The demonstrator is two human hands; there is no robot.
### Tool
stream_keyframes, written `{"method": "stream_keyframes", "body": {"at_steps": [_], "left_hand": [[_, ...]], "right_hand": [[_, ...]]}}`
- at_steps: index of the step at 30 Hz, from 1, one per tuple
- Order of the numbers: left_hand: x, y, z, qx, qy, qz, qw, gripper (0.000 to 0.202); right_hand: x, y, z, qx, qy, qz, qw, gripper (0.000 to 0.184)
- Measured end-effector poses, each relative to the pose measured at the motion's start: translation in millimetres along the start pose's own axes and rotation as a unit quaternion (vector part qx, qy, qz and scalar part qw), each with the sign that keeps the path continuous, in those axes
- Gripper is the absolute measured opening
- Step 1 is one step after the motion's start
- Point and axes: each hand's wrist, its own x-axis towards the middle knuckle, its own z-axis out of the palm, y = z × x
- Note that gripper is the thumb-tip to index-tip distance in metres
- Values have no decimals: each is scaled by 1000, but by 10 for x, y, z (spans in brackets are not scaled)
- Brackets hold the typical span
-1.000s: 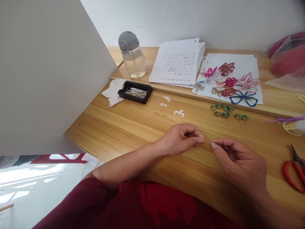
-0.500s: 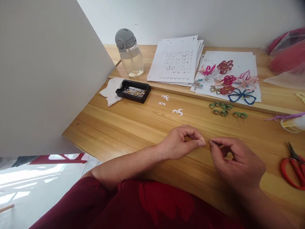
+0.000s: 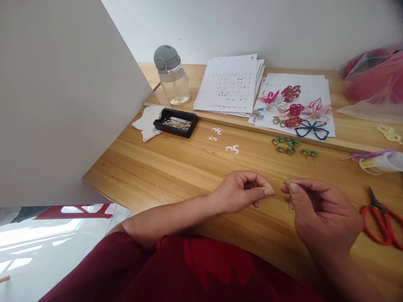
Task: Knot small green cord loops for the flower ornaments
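My left hand (image 3: 242, 193) rests on the wooden table (image 3: 176, 167) with thumb and forefinger pinched together. My right hand (image 3: 321, 214) is just to its right, fingers curled in a pinch on a thin dark needle-like tool or strip. A fine pale thread or strip (image 3: 278, 180) seems to run between the two pinches. What the left fingers hold is too small to name. Small green quilled coils (image 3: 291, 147) lie beyond my hands.
Red-handled scissors (image 3: 379, 222) lie at the right. A black tray of beads (image 3: 176, 122), a white cloth, a water bottle (image 3: 172, 75), stacked white template sheets (image 3: 231, 84), finished quilled flowers on paper (image 3: 296, 109), white paper cutouts (image 3: 232, 149) and a grey board at left (image 3: 63, 96).
My right hand has shifted slightly right and turned, drawing its pinch away from the left fingertips. The left hand stays nearly still.
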Motion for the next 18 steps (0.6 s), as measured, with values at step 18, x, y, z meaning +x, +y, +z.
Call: {"method": "stream_keyframes", "body": {"at_steps": [18], "left_hand": [[14, 214, 130, -81, 100, 72, 989, 35]], "right_hand": [[-9, -191, 48, 139, -48, 95, 985, 25]]}}
